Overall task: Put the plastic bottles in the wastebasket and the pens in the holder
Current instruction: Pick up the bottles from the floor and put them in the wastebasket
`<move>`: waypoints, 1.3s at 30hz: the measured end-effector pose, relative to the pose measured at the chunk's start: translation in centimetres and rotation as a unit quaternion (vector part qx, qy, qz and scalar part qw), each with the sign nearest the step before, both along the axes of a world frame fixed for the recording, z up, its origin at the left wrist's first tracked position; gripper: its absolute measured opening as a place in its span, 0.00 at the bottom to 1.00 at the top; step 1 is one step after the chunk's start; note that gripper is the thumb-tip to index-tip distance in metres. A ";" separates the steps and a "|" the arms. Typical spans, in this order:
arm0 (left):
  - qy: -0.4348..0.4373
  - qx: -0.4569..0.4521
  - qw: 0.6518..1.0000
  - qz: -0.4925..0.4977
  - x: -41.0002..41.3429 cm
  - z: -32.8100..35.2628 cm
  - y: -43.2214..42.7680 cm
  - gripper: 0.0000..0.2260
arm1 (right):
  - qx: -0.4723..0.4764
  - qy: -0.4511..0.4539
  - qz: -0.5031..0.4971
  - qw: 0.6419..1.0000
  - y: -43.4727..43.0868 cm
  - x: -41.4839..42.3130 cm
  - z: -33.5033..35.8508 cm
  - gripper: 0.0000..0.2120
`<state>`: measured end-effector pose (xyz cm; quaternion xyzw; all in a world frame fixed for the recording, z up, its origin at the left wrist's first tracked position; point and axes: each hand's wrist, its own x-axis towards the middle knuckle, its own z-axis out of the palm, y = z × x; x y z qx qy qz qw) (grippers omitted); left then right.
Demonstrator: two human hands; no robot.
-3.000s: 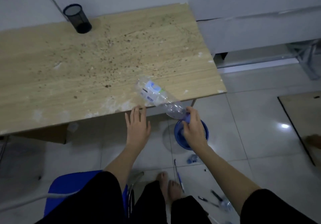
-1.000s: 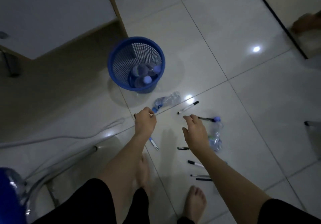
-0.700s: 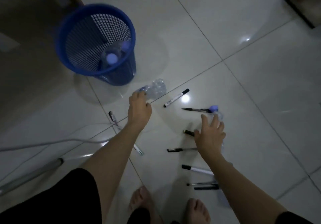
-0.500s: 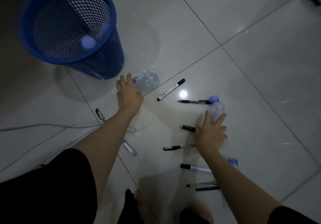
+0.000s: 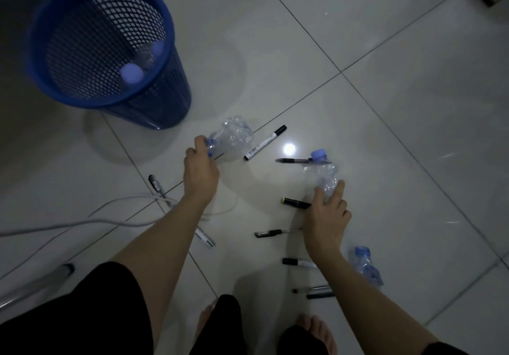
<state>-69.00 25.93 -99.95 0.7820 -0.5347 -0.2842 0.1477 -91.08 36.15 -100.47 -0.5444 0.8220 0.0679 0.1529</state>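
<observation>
Pale floor tiles (image 5: 385, 52) carry scattered pens. Left hand (image 5: 199, 174) grip closes around a crushed bottle (image 5: 232, 141) at its neck; right hand (image 5: 326, 221) fingers wrap another bottle (image 5: 325, 174).

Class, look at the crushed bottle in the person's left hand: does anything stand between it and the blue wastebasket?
Nothing visible does. The left hand holds the crushed bottle beside the wastebasket, whose top is open.

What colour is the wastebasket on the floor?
Blue, with a mesh wall; the wastebasket shows clearly in the head view.
</observation>
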 end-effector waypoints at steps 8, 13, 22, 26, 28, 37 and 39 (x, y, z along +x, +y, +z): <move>0.153 -0.084 0.978 0.118 1.2 8.3 6.2 0.23 | -0.052 -0.170 0.101 0.979 0.6 4.9 7.4 0.28; 0.178 -0.204 0.940 0.206 5.6 14.2 6.0 0.26 | -0.079 -0.231 0.167 0.955 -0.3 8.7 11.3 0.32; 0.069 -0.267 0.938 0.209 13.5 18.8 -2.0 0.22 | -0.161 -0.387 0.210 0.883 -6.1 17.1 16.0 0.34; 0.033 -0.229 0.954 0.192 15.1 18.3 -6.2 0.25 | -0.190 -0.378 0.230 0.877 -10.3 20.7 17.1 0.34; 0.020 -0.201 0.958 0.206 15.5 17.8 -7.8 0.26 | -0.190 -0.366 0.234 0.881 -12.2 21.8 17.2 0.35; -0.063 -0.107 0.983 0.131 16.3 15.6 -9.7 0.20 | -0.159 -0.276 0.276 0.907 -17.6 24.1 17.1 0.36; -0.082 -0.085 0.987 0.108 16.5 15.2 -9.6 0.21 | -0.159 -0.273 0.265 0.911 -18.0 24.3 17.0 0.36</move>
